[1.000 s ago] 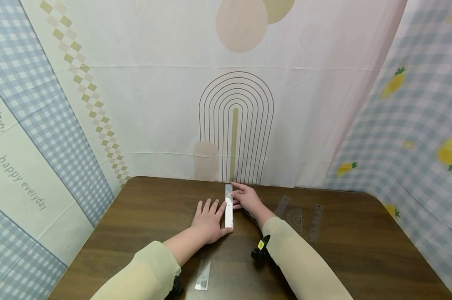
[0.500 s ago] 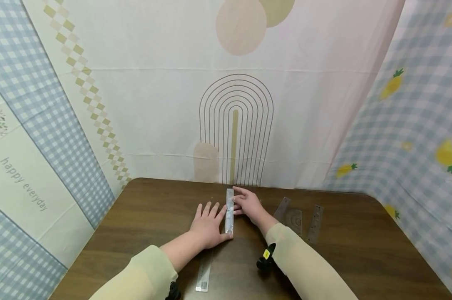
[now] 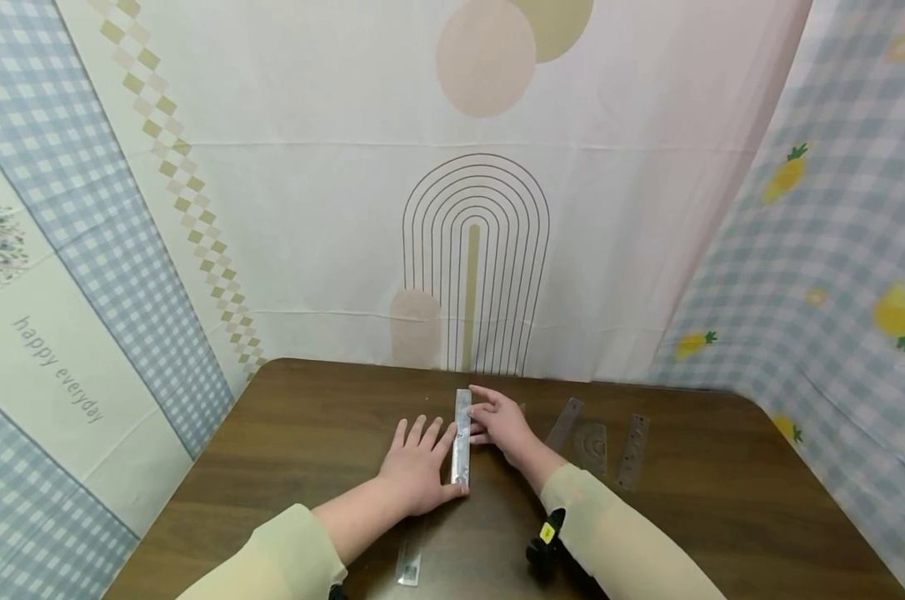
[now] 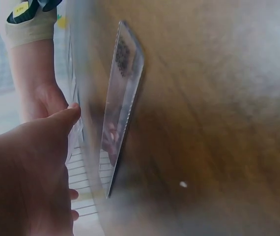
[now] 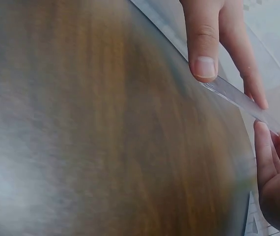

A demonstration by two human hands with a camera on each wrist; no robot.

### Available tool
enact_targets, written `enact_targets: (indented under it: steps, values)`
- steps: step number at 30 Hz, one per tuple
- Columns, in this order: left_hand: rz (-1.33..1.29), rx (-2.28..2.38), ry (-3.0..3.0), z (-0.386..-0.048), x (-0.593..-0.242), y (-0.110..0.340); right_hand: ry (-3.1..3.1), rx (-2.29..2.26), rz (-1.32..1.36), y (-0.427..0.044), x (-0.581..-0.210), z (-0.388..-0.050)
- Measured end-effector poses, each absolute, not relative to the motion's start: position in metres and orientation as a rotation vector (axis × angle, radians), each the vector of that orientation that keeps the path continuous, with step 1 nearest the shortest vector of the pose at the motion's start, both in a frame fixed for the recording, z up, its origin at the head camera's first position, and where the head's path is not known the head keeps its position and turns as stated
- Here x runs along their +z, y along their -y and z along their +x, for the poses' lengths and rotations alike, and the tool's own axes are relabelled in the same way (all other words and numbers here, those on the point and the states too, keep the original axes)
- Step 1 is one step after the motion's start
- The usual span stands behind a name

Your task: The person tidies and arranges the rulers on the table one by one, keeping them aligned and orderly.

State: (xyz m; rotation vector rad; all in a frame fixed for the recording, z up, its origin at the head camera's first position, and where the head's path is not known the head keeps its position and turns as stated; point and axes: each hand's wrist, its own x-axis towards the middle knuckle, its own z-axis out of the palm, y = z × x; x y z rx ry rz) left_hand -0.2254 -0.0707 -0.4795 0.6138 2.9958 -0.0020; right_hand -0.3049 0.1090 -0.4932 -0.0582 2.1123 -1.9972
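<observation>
A clear plastic ruler (image 3: 462, 454) points away from me near the middle of the brown table. My left hand (image 3: 411, 471) spreads over its left side, fingers straight, the thumb at the near end and the index fingertip along the left edge. At the far right edge, my right hand (image 3: 507, 429) pinches the ruler with partly curled fingers. Both hands meet the ruler (image 5: 236, 96) in the right wrist view; whether it lies flat on the table, I cannot tell. A second clear ruler (image 4: 123, 93) lies below my left wrist, partly covered by it in the head view.
Right of my right hand lie a clear strip (image 3: 567, 423), partly hidden by the forearm, a clear protractor (image 3: 592, 446) and a short ruler with holes (image 3: 632, 454). Patterned cloth (image 3: 332, 250) hangs behind the table's far edge.
Both hands and the ruler between them have shifted slightly towards me, away from the table's far edge. The other clear pieces stay where they were.
</observation>
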Motion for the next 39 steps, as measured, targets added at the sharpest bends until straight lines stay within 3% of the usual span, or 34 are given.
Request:
enact_targets:
  steps: [39]
  values:
    - [0.767,0.039,-3.012,-0.165,-0.480,0.089,-2.000,-2.020,-0.087,-0.106,-0.500,-0.236]
